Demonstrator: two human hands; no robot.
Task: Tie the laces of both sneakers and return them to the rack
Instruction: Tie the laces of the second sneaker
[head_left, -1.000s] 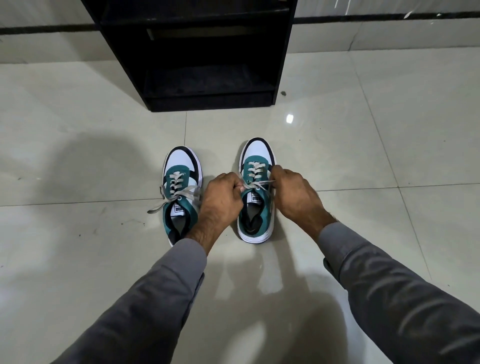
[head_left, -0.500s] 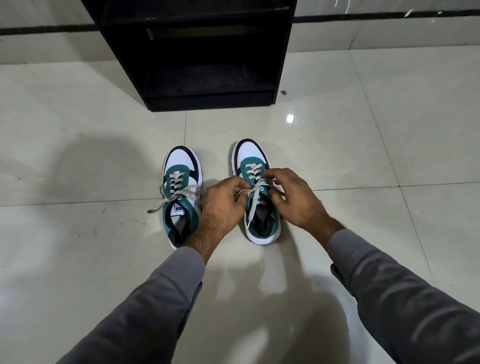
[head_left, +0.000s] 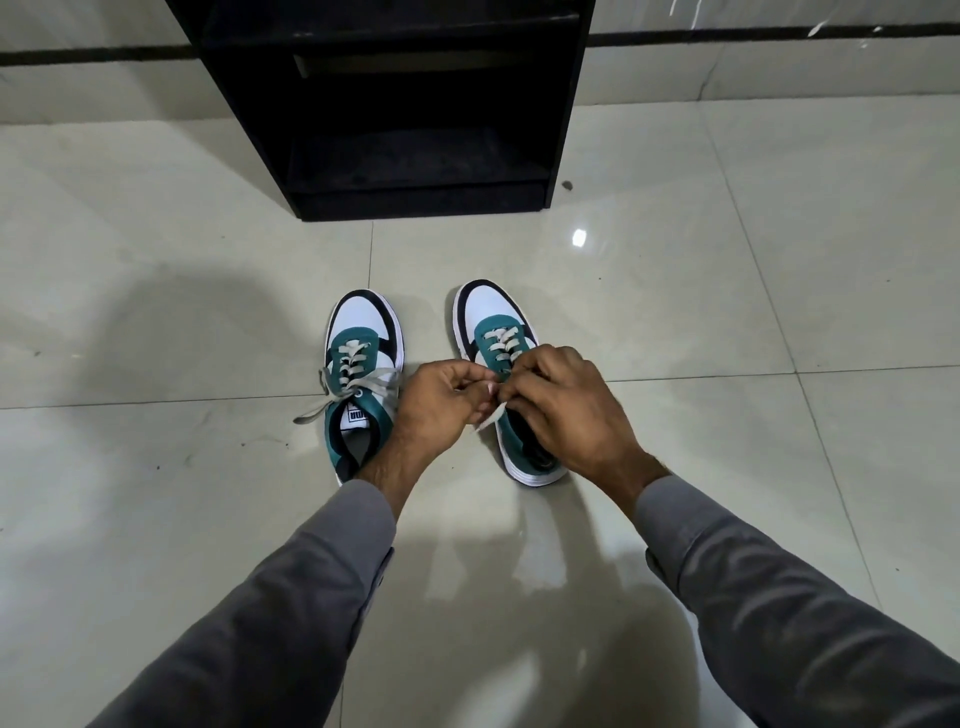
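Note:
Two teal, white and black sneakers stand on the tiled floor, toes pointing away from me. The left sneaker (head_left: 362, 358) has grey laces lying in a loose bow across its tongue. Its heel is hidden by my left forearm. Over the right sneaker (head_left: 491, 332), my left hand (head_left: 441, 410) and my right hand (head_left: 566, 410) meet, each pinching part of its grey lace (head_left: 491, 415). One lace end hangs down between my hands. My right hand covers that shoe's tongue and opening.
A black open shoe rack (head_left: 415, 202) stands on the floor straight ahead, beyond the sneakers, with a low bottom shelf. Glossy pale floor tiles (head_left: 727, 312) spread on both sides. A wall with a dark stripe runs behind the rack.
The right sneaker's toe has swung to the left. My hands have drawn together from either side of the shoe and now work the lace close above its tongue.

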